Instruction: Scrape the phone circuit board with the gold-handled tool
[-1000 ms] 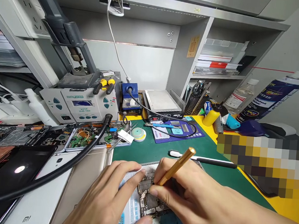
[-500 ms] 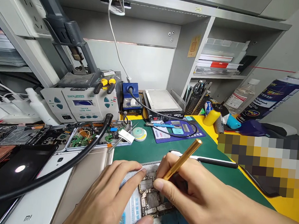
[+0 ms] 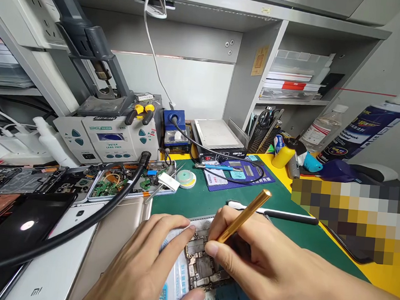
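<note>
A phone circuit board (image 3: 204, 266) lies on a white and blue printed sheet (image 3: 176, 278) at the lower middle. My left hand (image 3: 144, 262) spans its left side. The index fingertip touches near the upper left corner, and the thumb presses by the lower edge, bracing the board. Closed in a pen-like pinch, my right hand (image 3: 257, 257) grips a gold pen-shaped tool (image 3: 245, 217) over the board's right side. Its handle leans up and to the right; the tip is hidden behind my fingers. Just beyond lies a black and white brush (image 3: 285, 216).
A hot air station (image 3: 112, 135) stands at the back left, its black hose (image 3: 84, 226) curving across several phones. An open tray of circuit parts (image 3: 123, 180) sits before it. A soldering iron stand (image 3: 175, 131), a hot plate (image 3: 218, 140) and bottles line the back of the green mat (image 3: 167, 203).
The gold tool's top end has dipped slightly and shifted a little to the right. My left hand and the board stay where they were.
</note>
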The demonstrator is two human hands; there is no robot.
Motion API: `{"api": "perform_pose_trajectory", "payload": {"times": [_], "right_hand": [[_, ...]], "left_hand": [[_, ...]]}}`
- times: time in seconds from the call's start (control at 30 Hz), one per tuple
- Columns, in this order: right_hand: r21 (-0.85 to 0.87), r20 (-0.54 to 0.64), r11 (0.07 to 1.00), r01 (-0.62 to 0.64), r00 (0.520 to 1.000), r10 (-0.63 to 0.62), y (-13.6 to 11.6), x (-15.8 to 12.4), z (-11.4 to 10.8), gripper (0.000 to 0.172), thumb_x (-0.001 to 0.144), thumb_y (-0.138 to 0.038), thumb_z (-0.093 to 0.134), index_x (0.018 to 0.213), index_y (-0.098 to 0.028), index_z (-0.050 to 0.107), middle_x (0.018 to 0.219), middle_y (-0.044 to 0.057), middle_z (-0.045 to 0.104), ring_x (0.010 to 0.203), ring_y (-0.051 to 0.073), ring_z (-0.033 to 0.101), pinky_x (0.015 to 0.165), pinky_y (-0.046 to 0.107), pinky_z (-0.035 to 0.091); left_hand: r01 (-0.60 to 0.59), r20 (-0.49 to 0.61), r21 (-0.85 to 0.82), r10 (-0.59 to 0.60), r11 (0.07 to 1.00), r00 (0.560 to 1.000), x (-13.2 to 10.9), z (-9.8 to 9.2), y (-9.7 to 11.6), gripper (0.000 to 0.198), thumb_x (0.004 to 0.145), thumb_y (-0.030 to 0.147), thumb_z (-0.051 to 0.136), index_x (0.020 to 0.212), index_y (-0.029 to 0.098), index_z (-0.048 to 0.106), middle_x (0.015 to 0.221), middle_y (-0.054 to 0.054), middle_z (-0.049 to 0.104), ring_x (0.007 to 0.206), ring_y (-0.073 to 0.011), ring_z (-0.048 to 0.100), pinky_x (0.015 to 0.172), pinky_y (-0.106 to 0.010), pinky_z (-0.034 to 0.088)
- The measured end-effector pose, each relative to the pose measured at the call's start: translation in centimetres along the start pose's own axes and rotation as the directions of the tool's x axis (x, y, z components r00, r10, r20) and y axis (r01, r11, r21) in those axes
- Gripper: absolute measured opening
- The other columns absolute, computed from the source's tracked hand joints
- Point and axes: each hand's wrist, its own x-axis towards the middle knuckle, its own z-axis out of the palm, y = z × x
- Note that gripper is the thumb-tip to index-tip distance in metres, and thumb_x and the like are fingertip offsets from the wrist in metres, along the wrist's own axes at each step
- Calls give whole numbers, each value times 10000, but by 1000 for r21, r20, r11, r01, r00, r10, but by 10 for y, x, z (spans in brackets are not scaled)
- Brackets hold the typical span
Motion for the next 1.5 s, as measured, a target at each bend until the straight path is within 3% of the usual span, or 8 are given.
{"api": "perform_pose_trajectory", "payload": {"times": [0.77,1.2,1.5], "right_hand": [[14,-7,1000,7,1000,-7,1,-2,0,99,1011,-255,488,953,-195,541,872,31,613,743,159,546,692,290,473],[-2,9,1000,-2,1000,2,0,-1,0,101,1017,-257,477,949,-201,526,833,1,565,682,140,488,631,276,439],[-12,-10,1000,9,1000,-9,1,-1,3,92,1025,-264,482,971,-205,527,876,4,598,740,148,539,696,291,463]], "left_hand": [[28,-27,-3,-28,1000,999,0,-2,4,552,862,332,633,1376,191,489,1335,-115,535,1174,-268,597,965,-379,545],[24,-17,3,-24,1000,1000,-1,0,2,579,867,328,642,1400,184,469,1340,-118,525,1195,-268,583,972,-382,546],[26,-24,4,-25,1000,999,0,0,2,571,866,332,642,1392,187,473,1352,-102,508,1205,-257,569,992,-366,518]]}}
